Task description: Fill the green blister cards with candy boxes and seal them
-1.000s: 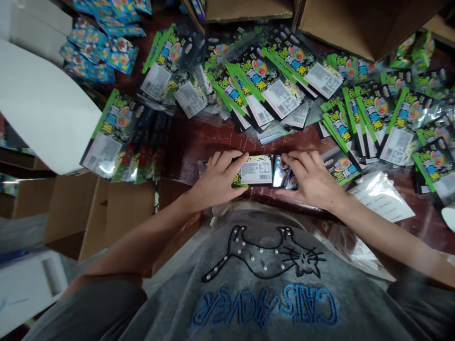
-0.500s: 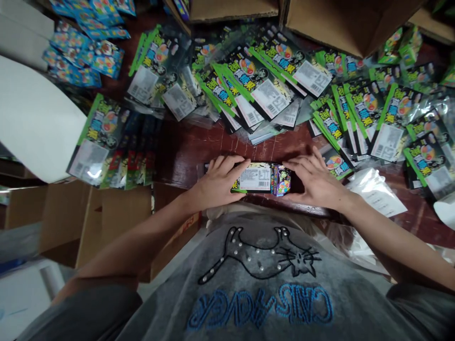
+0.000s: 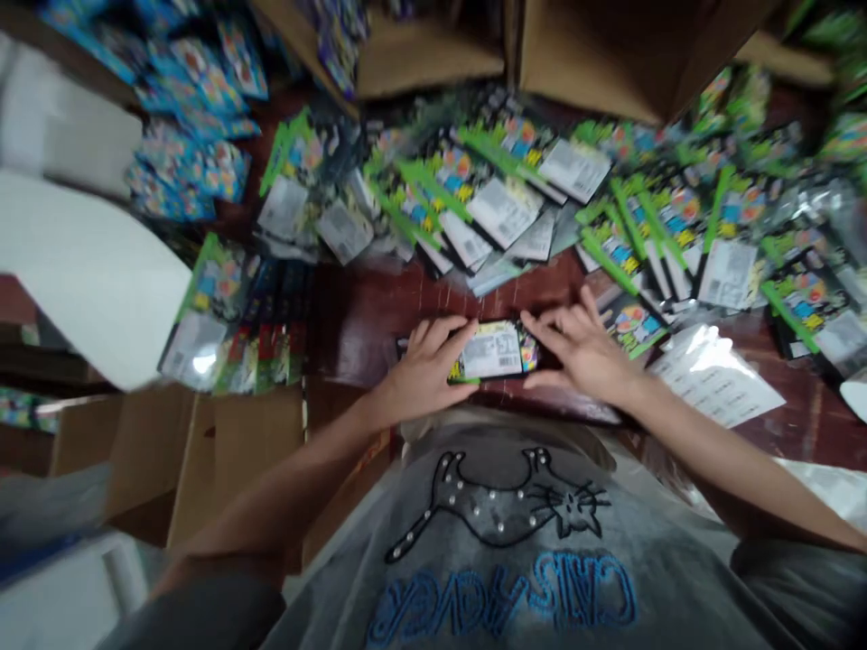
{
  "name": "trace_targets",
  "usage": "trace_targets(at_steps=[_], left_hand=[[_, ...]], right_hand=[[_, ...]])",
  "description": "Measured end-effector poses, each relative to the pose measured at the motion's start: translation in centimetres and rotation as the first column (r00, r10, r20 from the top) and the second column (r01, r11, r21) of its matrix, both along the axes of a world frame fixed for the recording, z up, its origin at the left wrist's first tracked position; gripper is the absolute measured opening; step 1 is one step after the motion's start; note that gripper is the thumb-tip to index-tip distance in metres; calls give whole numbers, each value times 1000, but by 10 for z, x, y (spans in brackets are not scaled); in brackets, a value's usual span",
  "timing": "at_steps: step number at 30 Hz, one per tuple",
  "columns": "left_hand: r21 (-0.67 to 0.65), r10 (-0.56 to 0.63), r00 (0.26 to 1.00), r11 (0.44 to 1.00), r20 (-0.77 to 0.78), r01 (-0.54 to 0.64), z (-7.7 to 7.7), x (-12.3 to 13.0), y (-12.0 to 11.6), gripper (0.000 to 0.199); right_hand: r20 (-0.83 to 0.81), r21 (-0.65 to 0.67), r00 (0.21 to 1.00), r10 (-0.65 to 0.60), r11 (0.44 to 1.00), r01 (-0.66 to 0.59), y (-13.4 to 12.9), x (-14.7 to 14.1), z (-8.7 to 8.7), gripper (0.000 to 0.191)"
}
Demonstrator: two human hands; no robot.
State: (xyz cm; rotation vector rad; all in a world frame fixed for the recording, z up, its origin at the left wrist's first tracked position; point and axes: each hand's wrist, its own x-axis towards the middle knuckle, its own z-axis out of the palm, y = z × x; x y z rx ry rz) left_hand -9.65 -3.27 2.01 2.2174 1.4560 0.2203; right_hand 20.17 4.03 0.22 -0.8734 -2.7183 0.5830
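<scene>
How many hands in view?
2: the left hand on the labelled packet, the right hand at that packet's right end. No others show.

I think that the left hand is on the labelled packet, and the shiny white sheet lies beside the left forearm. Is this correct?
Not quite: the shiny white sheet lies beside the right forearm, as the head view shows. The left hand is indeed on the labelled packet.
</scene>
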Motion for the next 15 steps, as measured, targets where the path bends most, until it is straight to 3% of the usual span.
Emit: trace_targets(at_steps=[2,4,7,10,13,15], left_hand=[[-13,40,999,999,-23,-41,3,2,-4,92],[-19,30,998,999,-57,-31,7,0,-1,95],[81,-63,994,994,-87,70,20,-1,33,95],[274,-199,974,936,-104,221,38,21,119,67],[354,-234,965,898,-117,261,45,73,243,48],[359,-131,983,918,-125,168,46,117,329,56]], right_hand=[[-69,1,998,-7,1000,7,-13,-4,2,122],[-136,-20,990,-44,999,41,-14,-1,6,119],[-231,10,940,-251,965,261,23,29,23,96],[-271,140,841,-469,845,516,100,83,42,67],[-243,250,729,-640,685,685,189,127,42,65],[-132,236,714,-688,678,696,236,138,35,74]])
